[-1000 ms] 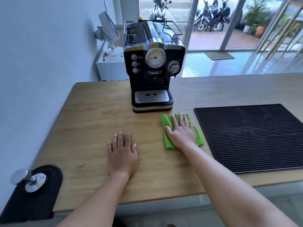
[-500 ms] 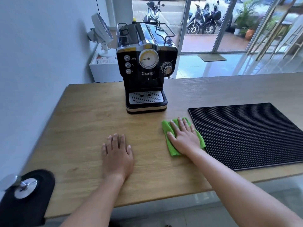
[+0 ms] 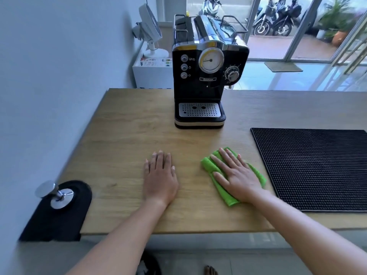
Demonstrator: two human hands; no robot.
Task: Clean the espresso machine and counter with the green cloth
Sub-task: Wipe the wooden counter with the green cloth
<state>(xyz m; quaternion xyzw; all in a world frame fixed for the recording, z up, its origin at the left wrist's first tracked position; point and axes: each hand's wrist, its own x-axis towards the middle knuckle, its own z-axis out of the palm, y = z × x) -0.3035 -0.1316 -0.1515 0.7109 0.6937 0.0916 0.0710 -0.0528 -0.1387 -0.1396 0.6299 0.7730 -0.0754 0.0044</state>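
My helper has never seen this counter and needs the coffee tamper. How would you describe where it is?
Find the wooden counter with the black espresso machine. At the counter's near left corner lies a small black mat. The tamper rests on it: the only shiny metal piece there, a round base with a knob.

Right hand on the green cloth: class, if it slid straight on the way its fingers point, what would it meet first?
Probably the espresso machine, near its drip tray. The right hand lies flat on the green cloth, fingers aimed over bare counter at the machine's base.
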